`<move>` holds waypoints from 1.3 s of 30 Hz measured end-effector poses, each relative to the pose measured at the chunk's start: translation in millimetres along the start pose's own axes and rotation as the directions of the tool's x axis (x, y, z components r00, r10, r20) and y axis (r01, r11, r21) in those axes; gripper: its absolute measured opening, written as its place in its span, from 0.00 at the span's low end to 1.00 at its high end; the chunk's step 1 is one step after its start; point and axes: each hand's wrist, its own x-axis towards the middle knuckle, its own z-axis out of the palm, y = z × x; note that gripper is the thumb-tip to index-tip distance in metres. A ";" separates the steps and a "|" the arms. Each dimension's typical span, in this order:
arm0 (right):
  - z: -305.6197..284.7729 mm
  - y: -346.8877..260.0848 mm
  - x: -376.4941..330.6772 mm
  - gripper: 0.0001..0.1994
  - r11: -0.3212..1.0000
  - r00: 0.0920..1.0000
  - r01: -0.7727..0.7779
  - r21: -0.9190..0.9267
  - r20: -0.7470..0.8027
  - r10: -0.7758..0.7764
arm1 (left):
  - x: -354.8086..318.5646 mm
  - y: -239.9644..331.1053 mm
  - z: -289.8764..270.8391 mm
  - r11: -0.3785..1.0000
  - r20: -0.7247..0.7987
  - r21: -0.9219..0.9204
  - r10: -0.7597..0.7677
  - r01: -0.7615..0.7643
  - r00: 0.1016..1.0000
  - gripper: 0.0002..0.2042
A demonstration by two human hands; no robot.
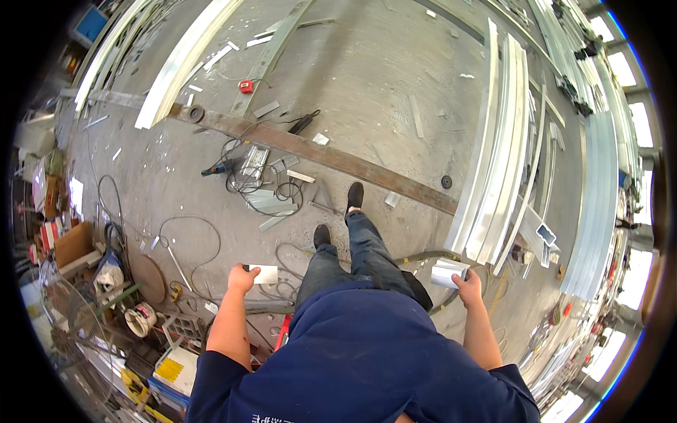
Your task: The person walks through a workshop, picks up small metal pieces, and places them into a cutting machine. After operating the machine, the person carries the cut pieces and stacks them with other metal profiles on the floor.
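Note:
My left hand (241, 280) is closed on the end of a small, shiny, flat metal piece (266, 275), held out to my left above the floor. On the other side, my right hand (470, 289) grips a short silvery metal piece (446, 272) with a bent or channel-like shape; whether it is one piece or a few together I cannot tell. Between the hands are my legs in jeans and my dark shoes (355, 196). Ahead of my feet lie several flat metal strips (271, 202), partly under a looped cable.
A rusty steel beam (310, 149) crosses the floor ahead. Long silvery profiles (502, 155) stand to the right. A power tool (218, 168), a red tape measure (245, 86) and loose cables (190, 217) lie about. At left are a white bucket (140, 319) and a fan guard (67, 310).

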 end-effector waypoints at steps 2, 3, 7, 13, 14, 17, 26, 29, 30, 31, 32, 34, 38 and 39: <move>0.9 10.6 -7.5 0.24 0.998 0.998 -0.066 -0.011 -0.008 0.066 | 11.8 2.4 -0.4 0.998 -0.033 -0.027 0.047 -0.048 0.998 0.27; -0.7 14.2 -14.5 0.25 0.994 0.994 -0.112 0.010 -0.010 0.112 | 13.2 4.9 -2.9 0.999 -0.015 0.016 0.038 -0.037 0.999 0.27; -22.1 14.8 -22.2 0.25 0.965 0.965 -0.257 0.058 -0.043 0.259 | 23.3 24.0 -2.1 0.993 -0.055 0.094 0.083 -0.077 0.995 0.27; -37.2 38.5 29.8 0.23 0.936 0.953 -0.213 0.280 -0.151 0.262 | 52.1 98.9 3.0 0.989 -0.115 -0.042 0.140 -0.145 0.984 0.24; -42.8 25.5 36.4 0.22 0.883 0.946 -0.219 0.416 -0.130 0.296 | 59.9 116.6 1.2 0.986 -0.110 -0.036 0.159 -0.164 0.981 0.24; -45.6 43.8 69.5 0.17 0.720 0.940 -0.125 0.683 -0.149 0.305 | 88.7 180.2 -6.4 0.966 -0.101 0.105 0.246 -0.236 0.964 0.24; -79.7 40.7 130.1 0.21 0.370 0.913 -0.073 0.926 -0.087 0.398 | 99.1 384.7 -62.8 0.818 -0.198 0.477 0.456 -0.321 0.868 0.27; -84.8 50.7 131.3 0.21 0.288 0.911 -0.086 0.954 -0.042 0.409 | 86.5 450.5 -65.6 0.859 -0.105 0.388 0.402 -0.335 0.910 0.27; -85.2 48.9 136.2 0.21 0.261 0.919 -0.081 0.962 -0.029 0.394 | 92.3 453.0 -68.3 0.856 -0.115 0.402 0.401 -0.326 0.909 0.27; -81.2 46.2 140.4 0.22 0.213 0.919 -0.053 0.976 -0.036 0.392 | 104.1 460.7 -72.3 0.853 -0.129 0.413 0.402 -0.320 0.906 0.27; -78.3 46.6 142.6 0.22 0.208 0.912 -0.056 0.977 -0.035 0.410 | 104.3 473.3 -71.4 0.846 -0.132 0.429 0.407 -0.318 0.904 0.27; -70.8 48.4 145.4 0.23 0.189 0.887 -0.063 0.980 -0.032 0.461 | 80.8 526.9 -62.6 0.833 -0.105 0.437 0.421 -0.339 0.901 0.27; -52.0 45.5 156.5 0.22 0.076 0.816 -0.111 0.991 0.047 0.577 | 114.2 624.0 -51.0 0.712 -0.071 0.501 0.600 -0.492 0.797 0.27; -47.9 45.9 160.2 0.22 0.021 0.765 -0.131 0.991 0.087 0.639 | 125.3 652.5 -42.7 0.689 -0.024 0.474 0.632 -0.548 0.775 0.26</move>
